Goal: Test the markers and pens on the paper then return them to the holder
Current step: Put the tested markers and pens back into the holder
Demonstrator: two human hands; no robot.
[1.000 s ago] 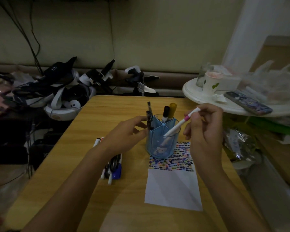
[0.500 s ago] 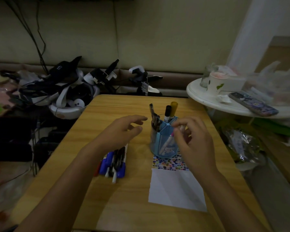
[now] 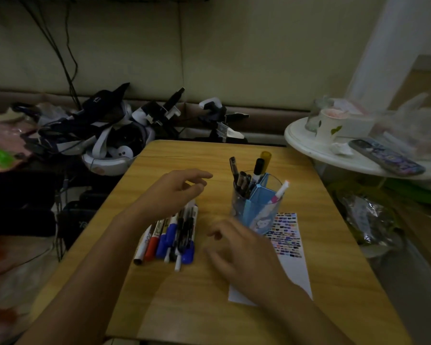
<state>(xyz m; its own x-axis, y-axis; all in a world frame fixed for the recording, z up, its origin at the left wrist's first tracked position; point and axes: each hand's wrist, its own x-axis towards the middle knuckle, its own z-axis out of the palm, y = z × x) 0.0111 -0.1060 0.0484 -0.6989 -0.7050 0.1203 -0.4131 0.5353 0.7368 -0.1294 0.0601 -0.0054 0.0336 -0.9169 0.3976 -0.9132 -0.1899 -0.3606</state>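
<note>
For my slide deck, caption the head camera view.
Both hands empty above a wooden table; pink-tipped pen in blue holder, markers waiting.

One holder, one paper, one pile of markers, two hands.

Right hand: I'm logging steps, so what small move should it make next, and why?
Probably reach left to pick a marker from the pile: the right hand is empty beside it, and the pink pen already stands in the holder.

Holder: blue, upright, pens held inside.
Paper: partly under holder.
Markers: piled left of holder.
</note>
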